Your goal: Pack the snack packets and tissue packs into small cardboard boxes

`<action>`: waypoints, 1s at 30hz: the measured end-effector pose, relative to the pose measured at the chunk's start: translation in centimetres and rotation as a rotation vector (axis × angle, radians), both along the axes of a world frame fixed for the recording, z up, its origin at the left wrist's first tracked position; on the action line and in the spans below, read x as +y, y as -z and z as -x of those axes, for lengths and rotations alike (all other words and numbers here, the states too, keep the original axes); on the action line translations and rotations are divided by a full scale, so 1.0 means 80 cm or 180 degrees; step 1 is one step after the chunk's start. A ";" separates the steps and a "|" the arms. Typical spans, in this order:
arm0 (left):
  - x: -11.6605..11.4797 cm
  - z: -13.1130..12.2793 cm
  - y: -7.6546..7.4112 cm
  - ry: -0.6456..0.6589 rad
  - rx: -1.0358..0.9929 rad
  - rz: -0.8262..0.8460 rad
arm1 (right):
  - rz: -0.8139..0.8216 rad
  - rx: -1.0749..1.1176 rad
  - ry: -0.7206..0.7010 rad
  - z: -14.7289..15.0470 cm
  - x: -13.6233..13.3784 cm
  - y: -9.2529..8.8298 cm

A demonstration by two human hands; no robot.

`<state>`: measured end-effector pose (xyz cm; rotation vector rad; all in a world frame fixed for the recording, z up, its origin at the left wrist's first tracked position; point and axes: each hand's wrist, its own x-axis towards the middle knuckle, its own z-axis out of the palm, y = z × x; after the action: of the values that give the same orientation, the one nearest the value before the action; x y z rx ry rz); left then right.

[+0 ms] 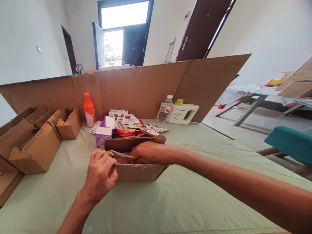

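An open-topped cardboard box [136, 173] stands on the green-covered table before me. My left hand [99, 170] is closed on its left end, thumb at the near wall and fingers over the rim. Down inside the box reaches my right hand [147, 152], its fingers curled and partly hidden by the near wall. A shiny packet [122, 157] with a coloured corner lies between both hands within the box, and my right fingers appear closed on its right end. Just behind the box are purple-and-white tissue packs [103, 135], a red snack bag [129, 131] and white printed packets [128, 119].
Several small cardboard boxes [40, 149] stand at the left. An orange bottle [89, 110] is at the back left; a clear water bottle [164, 110] and a white jug [182, 113] stand at the back right. A tall cardboard panel [141, 87] borders the far edge.
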<state>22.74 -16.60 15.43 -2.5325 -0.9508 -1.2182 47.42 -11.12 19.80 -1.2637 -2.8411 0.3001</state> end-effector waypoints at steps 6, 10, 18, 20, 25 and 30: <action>0.005 0.004 0.008 0.0004 0.0098 0.0105 | 0.0556 -0.0183 -0.0024 -0.007 0.015 0.004; 0.006 0.002 0.016 -0.0063 -0.0213 -0.0113 | 0.0553 0.0105 0.0014 -0.023 0.005 -0.008; 0.004 0.002 0.046 -0.0163 -0.0879 0.0640 | 0.0048 0.0726 0.0265 -0.072 -0.001 -0.021; 0.006 -0.001 0.049 -0.0094 -0.0904 0.0678 | -0.0026 0.0755 0.0339 -0.072 0.011 -0.014; 0.010 0.000 0.040 0.0028 -0.0829 0.0798 | 0.0050 0.1091 0.0589 -0.081 0.023 0.001; 0.022 -0.001 0.031 -0.0238 -0.0764 0.1175 | -0.0235 0.1795 0.0822 -0.107 0.005 0.026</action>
<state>22.80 -14.87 12.96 -2.6234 -1.4315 -1.4658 55.98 -10.72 17.69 -1.2647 -2.1771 0.4525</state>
